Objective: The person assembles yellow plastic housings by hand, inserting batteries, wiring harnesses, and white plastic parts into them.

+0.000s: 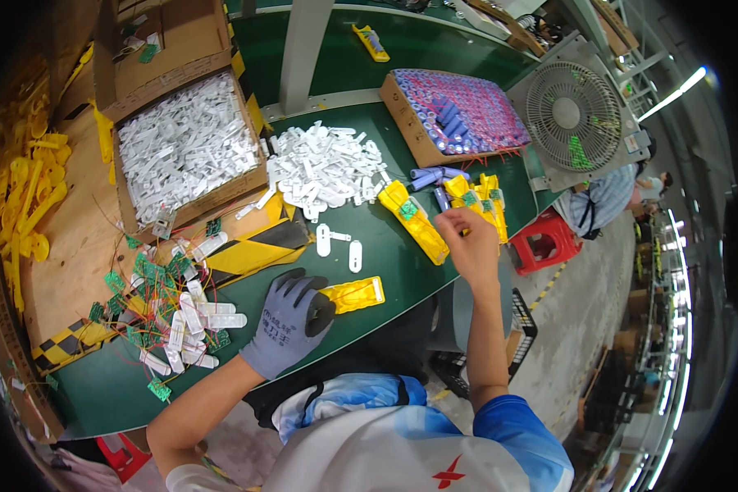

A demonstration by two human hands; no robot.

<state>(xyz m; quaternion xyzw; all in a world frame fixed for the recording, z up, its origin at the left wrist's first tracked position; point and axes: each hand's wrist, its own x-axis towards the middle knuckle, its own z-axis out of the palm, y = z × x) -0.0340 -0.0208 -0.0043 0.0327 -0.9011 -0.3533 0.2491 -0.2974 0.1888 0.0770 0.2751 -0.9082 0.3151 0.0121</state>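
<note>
My left hand, in a grey glove with dark fingertips, grips the left end of an open yellow plastic casing near the table's front edge. My bare right hand is over the front right of the table, its fingers curled together; whatever they may pinch is too small to make out. Just left of it lies a yellow casing with a small green circuit board. More yellow casings with boards sit behind the hand. Two white oval covers lie between my hands.
White plastic parts form a pile and fill a carton. Wired boards and white pieces lie left. A box of purple cylindrical cells stands far right, with loose cells before it. Beyond are a fan and a red stool.
</note>
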